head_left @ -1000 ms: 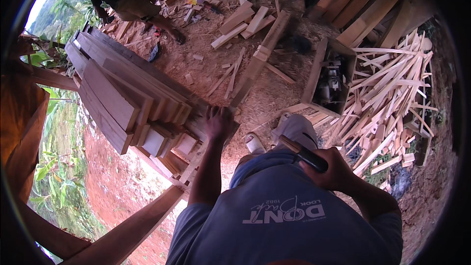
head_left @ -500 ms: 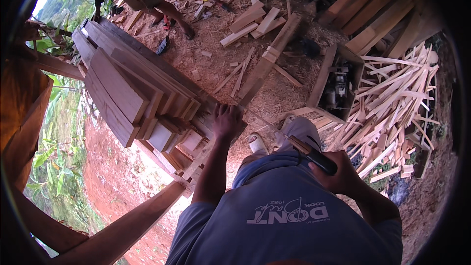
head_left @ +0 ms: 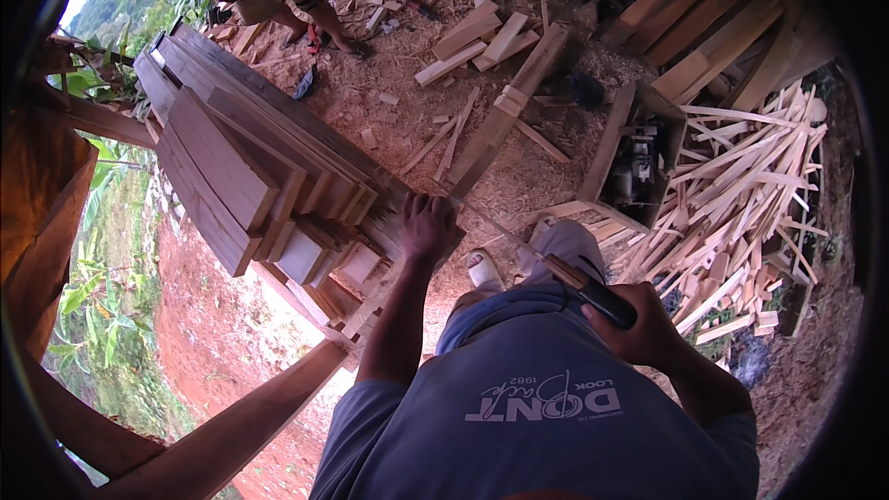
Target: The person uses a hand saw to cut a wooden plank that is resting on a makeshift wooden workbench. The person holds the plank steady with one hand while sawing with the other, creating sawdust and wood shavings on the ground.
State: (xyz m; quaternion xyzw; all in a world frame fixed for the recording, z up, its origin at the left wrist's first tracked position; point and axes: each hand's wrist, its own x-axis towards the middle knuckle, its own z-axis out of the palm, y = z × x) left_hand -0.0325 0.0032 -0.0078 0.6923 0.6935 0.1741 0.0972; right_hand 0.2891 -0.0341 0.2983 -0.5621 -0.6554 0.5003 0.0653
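Note:
My right hand (head_left: 639, 319), fingers wrapped, grips the dark handle of a handsaw (head_left: 576, 280) in front of my waist. From there its thin blade, seen nearly edge-on, slants up and left to a long wooden board (head_left: 491, 148). My left hand (head_left: 426, 230) is curled over the wood beside the blade's far end, fingers bent around an edge. Where exactly the blade meets the wood is too fine to make out. Left of that hand lies a stack of planks (head_left: 218, 162), their cut ends facing me.
Offcuts (head_left: 477, 42) and shavings litter the ground ahead. A wooden box with a machine (head_left: 639, 167) stands at right, beside a heap of thin wood strips (head_left: 741, 222). Another person's legs (head_left: 315, 14) show at the far left. A beam (head_left: 241, 417) crosses at lower left.
My hands and the saw hold nearly the same place. At the far left, the other person's body and bare arm have shifted slightly; the arm no longer reaches down by the planks.

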